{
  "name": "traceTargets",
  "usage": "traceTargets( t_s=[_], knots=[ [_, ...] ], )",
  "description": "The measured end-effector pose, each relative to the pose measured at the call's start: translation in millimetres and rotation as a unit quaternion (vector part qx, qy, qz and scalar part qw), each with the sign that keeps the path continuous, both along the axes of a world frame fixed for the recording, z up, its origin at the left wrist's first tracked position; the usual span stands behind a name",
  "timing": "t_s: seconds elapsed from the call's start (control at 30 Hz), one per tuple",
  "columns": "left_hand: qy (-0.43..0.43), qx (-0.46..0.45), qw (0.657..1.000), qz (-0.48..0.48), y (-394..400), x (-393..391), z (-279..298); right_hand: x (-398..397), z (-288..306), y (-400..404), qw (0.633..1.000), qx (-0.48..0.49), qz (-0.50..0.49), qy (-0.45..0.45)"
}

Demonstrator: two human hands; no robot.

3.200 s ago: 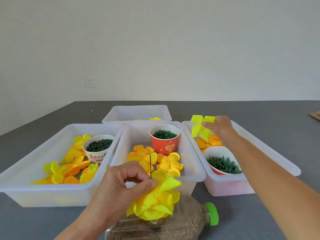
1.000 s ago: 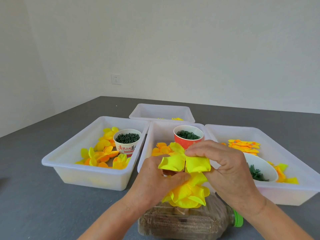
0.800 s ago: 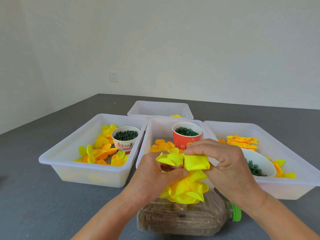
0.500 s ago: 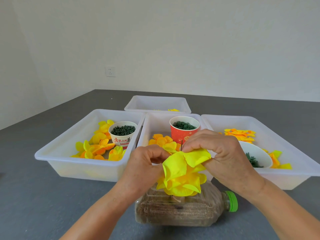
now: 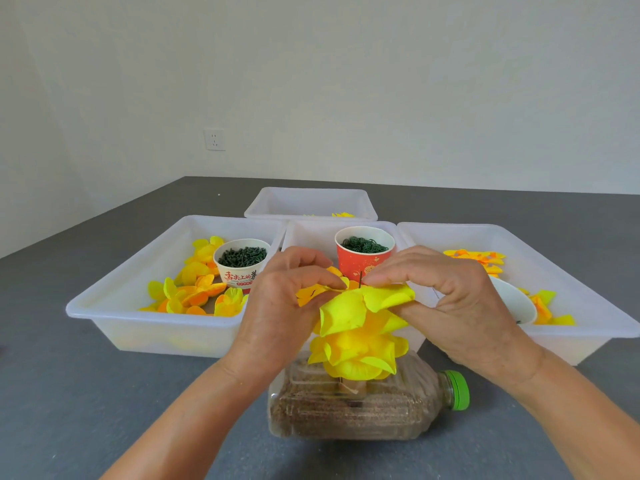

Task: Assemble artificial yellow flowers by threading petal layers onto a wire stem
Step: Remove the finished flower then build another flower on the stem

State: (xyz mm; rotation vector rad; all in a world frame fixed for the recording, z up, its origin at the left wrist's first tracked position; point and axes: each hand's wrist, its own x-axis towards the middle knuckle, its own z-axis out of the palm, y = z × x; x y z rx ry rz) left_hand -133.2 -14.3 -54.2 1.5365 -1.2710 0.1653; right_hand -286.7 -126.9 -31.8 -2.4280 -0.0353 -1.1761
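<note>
Grey table point(image 5: 86, 393) carrying bins and a bottle.
Four white bins point(image 5: 114, 306) sit mid-table; a plastic bottle point(image 5: 363, 410) lies on its side nearest.

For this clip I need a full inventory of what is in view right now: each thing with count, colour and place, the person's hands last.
plastic bins: four, white, on the table, one behind the other three
paper cups: two, one white in the left bin, one red in the middle bin, both holding dark green pieces
bowl: one, white, right bin
loose petals: yellow and orange, in the bins
bottle: one, clear, green cap, lying near the table edge
petal stack: yellow, on the wire stem above the bottle
wall socket: one, white
left hand, right hand: pinching the top petal layer
</note>
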Motion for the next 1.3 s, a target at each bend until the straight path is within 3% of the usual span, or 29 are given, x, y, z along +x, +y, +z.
traceTargets(
  t_s=[0.27,0.6,1.3],
  knots=[
    [-0.028,-0.009,1.0,-0.006,4.8,3.6,0.8,-13.0,0.5,-0.9,0.988,-0.146,-0.058,-0.014],
    [-0.185,-0.054,0.981,0.002,14.8,5.7,-5.1,-14.9,-1.7,-2.0,0.985,-0.152,-0.069,0.035],
    [-0.246,-0.048,0.968,-0.031,23.2,6.5,-11.2,-17.8,-3.7,-1.2,0.974,-0.203,-0.055,0.082]
  ],
)
